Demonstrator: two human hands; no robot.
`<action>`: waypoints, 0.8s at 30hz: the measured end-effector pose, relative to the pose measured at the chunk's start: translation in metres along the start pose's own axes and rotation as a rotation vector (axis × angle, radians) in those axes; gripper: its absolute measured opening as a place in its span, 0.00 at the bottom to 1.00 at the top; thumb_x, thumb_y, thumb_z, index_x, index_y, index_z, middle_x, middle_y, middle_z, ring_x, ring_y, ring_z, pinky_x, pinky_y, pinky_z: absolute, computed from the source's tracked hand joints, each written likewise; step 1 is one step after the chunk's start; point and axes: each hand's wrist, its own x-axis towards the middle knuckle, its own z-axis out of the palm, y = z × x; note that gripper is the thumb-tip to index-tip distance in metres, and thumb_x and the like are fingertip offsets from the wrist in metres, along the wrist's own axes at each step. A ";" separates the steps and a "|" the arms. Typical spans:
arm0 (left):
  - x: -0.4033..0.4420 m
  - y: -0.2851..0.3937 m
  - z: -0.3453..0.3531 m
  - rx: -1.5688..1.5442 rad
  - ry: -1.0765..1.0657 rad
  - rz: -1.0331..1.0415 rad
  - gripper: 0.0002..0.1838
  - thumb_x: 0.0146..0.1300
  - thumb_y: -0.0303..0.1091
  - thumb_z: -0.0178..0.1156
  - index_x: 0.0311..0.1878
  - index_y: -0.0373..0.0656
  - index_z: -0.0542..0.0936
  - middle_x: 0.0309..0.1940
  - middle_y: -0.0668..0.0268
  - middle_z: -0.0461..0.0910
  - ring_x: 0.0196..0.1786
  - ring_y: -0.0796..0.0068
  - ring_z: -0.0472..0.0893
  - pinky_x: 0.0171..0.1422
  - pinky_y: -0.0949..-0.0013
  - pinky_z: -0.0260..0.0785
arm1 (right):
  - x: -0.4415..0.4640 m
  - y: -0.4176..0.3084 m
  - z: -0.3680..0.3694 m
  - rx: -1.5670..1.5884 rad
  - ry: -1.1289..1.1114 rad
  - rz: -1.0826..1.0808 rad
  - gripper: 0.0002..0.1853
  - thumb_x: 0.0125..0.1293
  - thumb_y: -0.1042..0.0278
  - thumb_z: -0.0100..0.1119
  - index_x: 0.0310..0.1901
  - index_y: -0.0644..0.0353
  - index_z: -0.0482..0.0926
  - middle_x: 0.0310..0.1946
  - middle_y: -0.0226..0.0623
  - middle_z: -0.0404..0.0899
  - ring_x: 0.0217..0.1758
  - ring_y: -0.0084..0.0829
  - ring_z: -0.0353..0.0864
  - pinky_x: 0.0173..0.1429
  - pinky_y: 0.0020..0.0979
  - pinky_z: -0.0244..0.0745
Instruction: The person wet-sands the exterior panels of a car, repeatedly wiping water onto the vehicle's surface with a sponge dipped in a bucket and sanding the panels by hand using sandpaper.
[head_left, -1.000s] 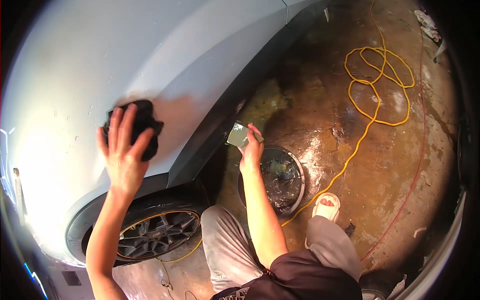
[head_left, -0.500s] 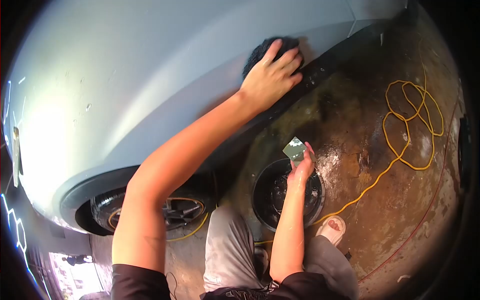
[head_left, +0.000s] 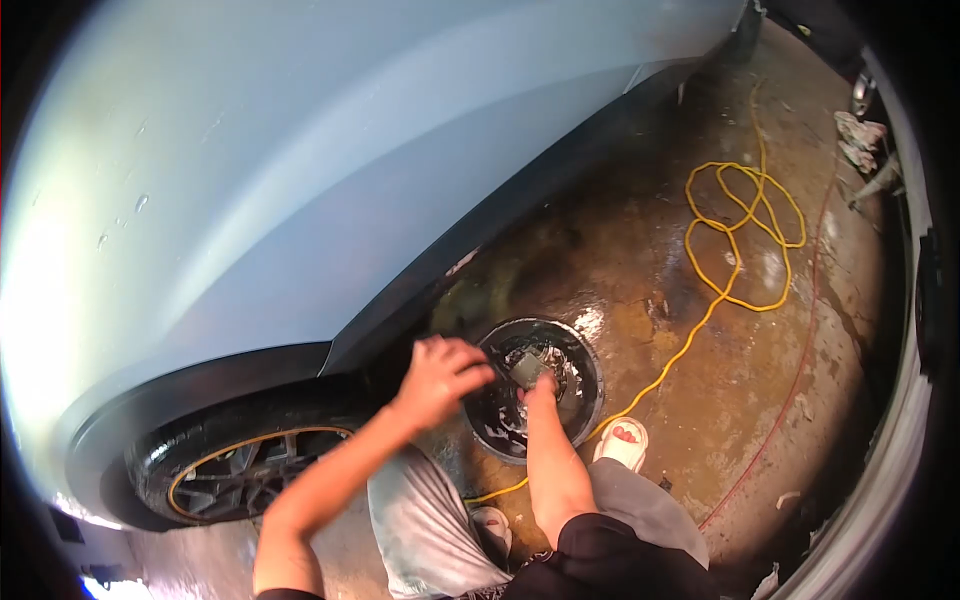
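My right hand (head_left: 541, 388) reaches into a black bucket (head_left: 592, 420) on the floor and grips a flat, grey-green square block (head_left: 530, 368). White suds lie around it in the bucket. Beside the bucket's left rim is my left hand (head_left: 440, 378), blurred, its fingers curled and pointing right. The black fuzzy wash pad seems to be still in it, though it blends with the dark bucket and its outline cannot be made out. Above both hands is the pale blue-grey car body (head_left: 330, 210), with water drops on its paint.
At the lower left is the car's wheel (head_left: 255, 470) with dark spokes. A yellow hose (head_left: 688, 345) runs past the bucket and coils on the wet floor (head_left: 640, 260). One sandalled foot (head_left: 622, 445) stands right of the bucket. Crumpled material (head_left: 858, 140) lies at the far right.
My left hand has left the car panel and come down beside the bucket. My right hand has lowered the square block into the bucket. The view has shifted.
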 end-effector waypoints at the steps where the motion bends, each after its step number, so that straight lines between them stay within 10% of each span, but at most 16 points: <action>1: -0.002 0.011 0.019 -0.038 -0.016 0.051 0.28 0.38 0.27 0.68 0.49 0.57 0.82 0.53 0.72 0.78 0.60 0.63 0.74 0.59 0.50 0.62 | 0.003 -0.006 -0.005 0.018 0.064 -0.024 0.20 0.73 0.40 0.44 0.60 0.35 0.73 0.60 0.30 0.75 0.61 0.41 0.72 0.53 0.55 0.71; 7: -0.025 0.044 0.108 -0.262 -0.371 -0.097 0.35 0.43 0.30 0.73 0.60 0.58 0.78 0.65 0.66 0.71 0.71 0.56 0.67 0.69 0.41 0.58 | -0.032 -0.024 -0.012 0.231 -0.154 -0.106 0.21 0.75 0.50 0.47 0.63 0.49 0.70 0.63 0.36 0.70 0.64 0.45 0.69 0.55 0.58 0.75; 10: -0.019 0.028 0.085 0.000 -0.512 -0.187 0.37 0.52 0.42 0.73 0.68 0.59 0.73 0.76 0.55 0.59 0.81 0.52 0.49 0.79 0.30 0.38 | -0.151 -0.037 0.012 0.258 -0.423 -0.188 0.20 0.76 0.53 0.48 0.61 0.54 0.71 0.59 0.37 0.72 0.62 0.43 0.71 0.55 0.55 0.79; 14: 0.007 -0.009 0.004 0.526 -0.390 0.049 0.34 0.54 0.43 0.70 0.67 0.58 0.75 0.79 0.55 0.54 0.83 0.55 0.46 0.81 0.36 0.39 | -0.292 -0.063 0.048 0.265 -0.721 -0.651 0.26 0.77 0.45 0.49 0.67 0.52 0.70 0.62 0.36 0.72 0.63 0.36 0.73 0.58 0.48 0.78; 20: 0.055 -0.037 -0.196 1.068 -0.267 0.075 0.38 0.55 0.52 0.67 0.71 0.62 0.72 0.82 0.65 0.46 0.83 0.64 0.46 0.82 0.43 0.41 | -0.354 -0.119 0.178 0.192 -0.590 -1.385 0.30 0.78 0.49 0.45 0.70 0.63 0.66 0.71 0.47 0.64 0.71 0.41 0.65 0.69 0.47 0.65; 22: 0.037 -0.021 -0.241 1.093 -0.253 0.019 0.40 0.54 0.53 0.68 0.72 0.66 0.70 0.82 0.65 0.46 0.83 0.65 0.47 0.82 0.43 0.42 | -0.387 -0.071 0.197 0.104 -0.510 -1.692 0.32 0.79 0.50 0.43 0.72 0.67 0.61 0.76 0.55 0.54 0.81 0.48 0.50 0.80 0.43 0.46; 24: 0.012 -0.016 -0.273 1.034 -0.257 -0.103 0.39 0.53 0.53 0.69 0.71 0.68 0.71 0.81 0.63 0.49 0.82 0.62 0.49 0.82 0.41 0.41 | -0.426 0.008 0.170 -0.094 -0.622 -1.844 0.37 0.77 0.54 0.44 0.77 0.67 0.45 0.80 0.56 0.38 0.84 0.53 0.37 0.79 0.62 0.35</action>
